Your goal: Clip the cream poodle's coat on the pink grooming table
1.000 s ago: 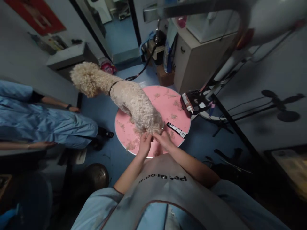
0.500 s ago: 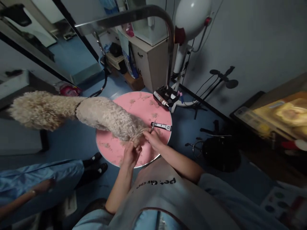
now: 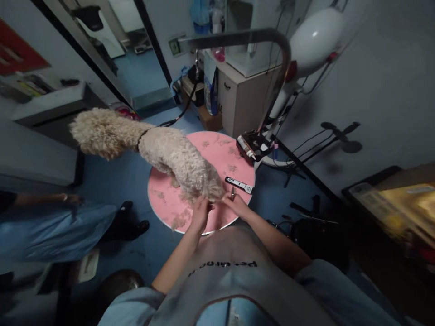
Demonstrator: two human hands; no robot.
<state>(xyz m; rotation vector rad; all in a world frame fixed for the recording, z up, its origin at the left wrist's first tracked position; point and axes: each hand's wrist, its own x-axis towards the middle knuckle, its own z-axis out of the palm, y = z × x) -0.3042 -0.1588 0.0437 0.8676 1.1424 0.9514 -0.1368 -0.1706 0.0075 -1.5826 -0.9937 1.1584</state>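
A curly cream dog (image 3: 176, 151) stands on the round pink table (image 3: 163, 213), its head to the left and its rear towards me. My left hand (image 3: 201, 210) is closed at the fur of its rear end; what its fingers grip is too small to make out. To the right, my right hand (image 3: 235, 203) is closed around small metal scissors (image 3: 233, 192), close beside the dog's rear. A black-and-white comb-like tool (image 3: 239, 184) lies on the table just beyond that hand. Tufts of cut fur are scattered over the pink surface.
A metal arm (image 3: 238, 40) arches over the table, with a dark leash (image 3: 188, 102) running to the dog's collar. A black tray (image 3: 253, 145) with bottles sits at the far right edge. Another person in blue (image 3: 64, 231) stands at the left. A white dryer (image 3: 316, 40) stands behind.
The view has shifted, so the scene sits further right. The dog's rear and body are bent more towards me. My hands are slightly farther apart, both still at its rear.
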